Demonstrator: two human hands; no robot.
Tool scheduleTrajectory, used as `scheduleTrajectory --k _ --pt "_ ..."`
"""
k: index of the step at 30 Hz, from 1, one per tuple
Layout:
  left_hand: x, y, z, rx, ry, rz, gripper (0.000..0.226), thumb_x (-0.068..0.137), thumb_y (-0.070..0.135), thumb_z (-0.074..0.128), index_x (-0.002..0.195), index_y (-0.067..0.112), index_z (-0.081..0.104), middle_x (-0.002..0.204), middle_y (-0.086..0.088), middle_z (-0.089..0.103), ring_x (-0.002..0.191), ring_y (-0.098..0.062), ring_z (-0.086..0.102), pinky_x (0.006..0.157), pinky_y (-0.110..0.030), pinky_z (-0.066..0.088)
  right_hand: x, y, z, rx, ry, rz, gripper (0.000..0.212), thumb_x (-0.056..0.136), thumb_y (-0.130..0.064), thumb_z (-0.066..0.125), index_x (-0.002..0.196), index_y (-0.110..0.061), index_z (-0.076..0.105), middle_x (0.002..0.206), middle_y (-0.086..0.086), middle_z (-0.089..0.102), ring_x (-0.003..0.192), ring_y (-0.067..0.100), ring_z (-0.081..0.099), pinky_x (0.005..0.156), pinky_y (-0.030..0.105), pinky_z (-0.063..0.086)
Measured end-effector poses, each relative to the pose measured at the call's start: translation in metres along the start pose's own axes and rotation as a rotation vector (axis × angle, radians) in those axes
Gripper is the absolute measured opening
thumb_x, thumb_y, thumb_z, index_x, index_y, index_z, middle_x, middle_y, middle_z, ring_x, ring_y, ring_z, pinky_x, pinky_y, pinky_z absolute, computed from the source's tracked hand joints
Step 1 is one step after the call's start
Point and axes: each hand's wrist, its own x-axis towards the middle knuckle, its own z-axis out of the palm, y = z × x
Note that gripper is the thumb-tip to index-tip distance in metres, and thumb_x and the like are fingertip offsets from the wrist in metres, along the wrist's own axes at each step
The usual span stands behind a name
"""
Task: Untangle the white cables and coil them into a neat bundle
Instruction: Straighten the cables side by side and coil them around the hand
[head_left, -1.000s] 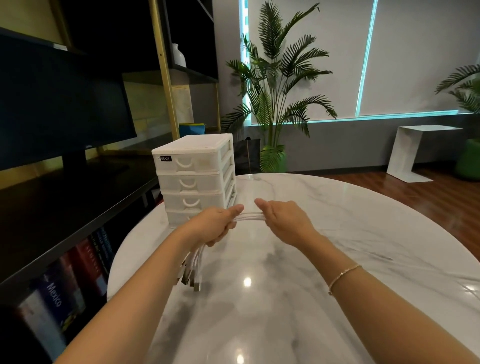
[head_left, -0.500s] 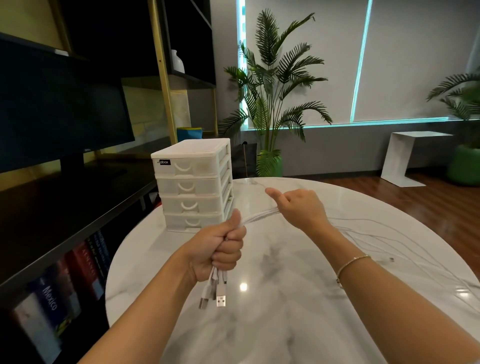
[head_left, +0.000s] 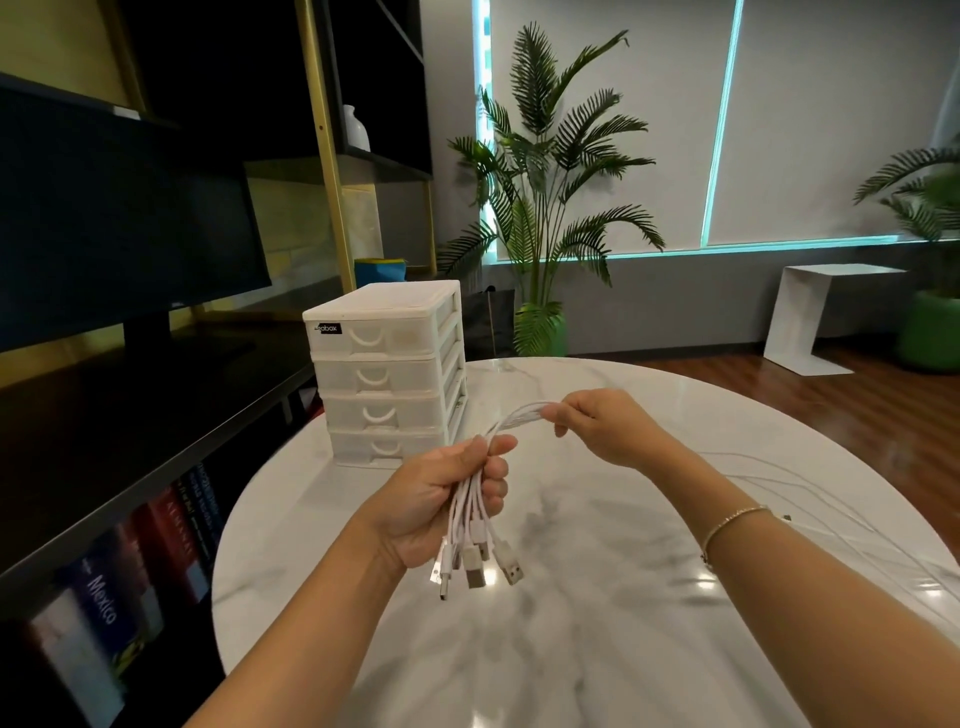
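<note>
Left hand (head_left: 441, 499) has turned palm-up, its grip and the right hand (head_left: 597, 428) both pinching white cables (head_left: 470, 512).

Office lounge, monitor (head_left: 119, 218), bookshelf (head_left: 130, 561), potted palm (head_left: 550, 208)

A small black label (head_left: 328, 328) sits at the top-left corner of the white drawer unit (head_left: 387, 364) standing on the worktop (head_left: 597, 597) — its white lettering reads roughly "abox", with the first letters too small to make out. On the low shelf at the left, one book spine (head_left: 102, 600) carries the word "Mexico" in pale letters running down its length. A red spine (head_left: 174, 530) further along the same row bears lettering too — it is too blurred to read.
</note>
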Motion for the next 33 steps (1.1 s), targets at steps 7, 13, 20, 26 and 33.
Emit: scheduleTrajectory --k 7,13,20,26,33 --pt "0.004 -0.008 0.016 0.117 0.176 -0.053 0.035 0.083 0.033 0.047 0.095 0.001 0.053 0.046 0.001 0.043 0.034 -0.004 0.035 0.032 -0.013 0.029 0.005 -0.003 0.004 -0.165 0.019 0.016 0.043 0.102 -0.039 0.029 0.060 -0.031 0.040 0.083 0.004 0.055 0.078 0.019 0.049 0.073 0.028 0.037" --pt "0.007 -0.007 0.017 0.146 0.186 -0.025 0.026 0.096 0.022 0.039 0.096 0.001 0.055 0.046 0.002 0.043 0.034 -0.004 0.035 0.033 -0.014 0.029 0.009 0.004 0.010 -0.037 0.028 0.097 0.045 0.100 -0.043 0.031 0.080 -0.013 0.058 0.082 0.002 0.056 0.080 0.018 0.049 0.075 0.028 0.036" --pt "0.007 0.003 0.000 0.417 0.309 -0.053 0.038 0.099 0.039 0.035 0.072 0.014 0.044 0.042 0.008 0.028 0.032 -0.003 0.024 0.031 -0.014 0.022 -0.004 0.001 0.000 0.077 -0.088 -0.034 0.037 0.089 -0.031 0.060 0.125 -0.025 0.055 0.122 -0.003 0.056 0.107 0.014 0.052 0.089 0.028 0.042" --pt "0.014 0.016 0.012 0.588 0.303 -0.071 0.048 0.096 0.051 0.032 0.061 0.019 0.034 0.041 0.008 0.024 0.032 -0.004 0.019 0.031 -0.016 0.016 -0.001 -0.050 0.008 -0.020 -0.166 -0.067 0.063 0.098 -0.051 0.020 0.067 -0.015 0.061 0.071 0.004 0.059 0.067 0.016 0.053 0.072 0.029 0.041" --pt "0.010 0.016 0.001 0.042 -0.086 0.006 0.045 0.079 0.048 0.064 0.050 0.018 0.049 0.032 0.008 0.035 0.026 -0.001 0.025 0.027 -0.013 0.023 -0.006 -0.038 0.010 -0.179 0.229 -0.039 0.058 0.098 -0.050 0.021 0.049 -0.023 0.036 0.058 0.001 0.046 0.072 0.029 0.054 0.075 0.042 0.050"
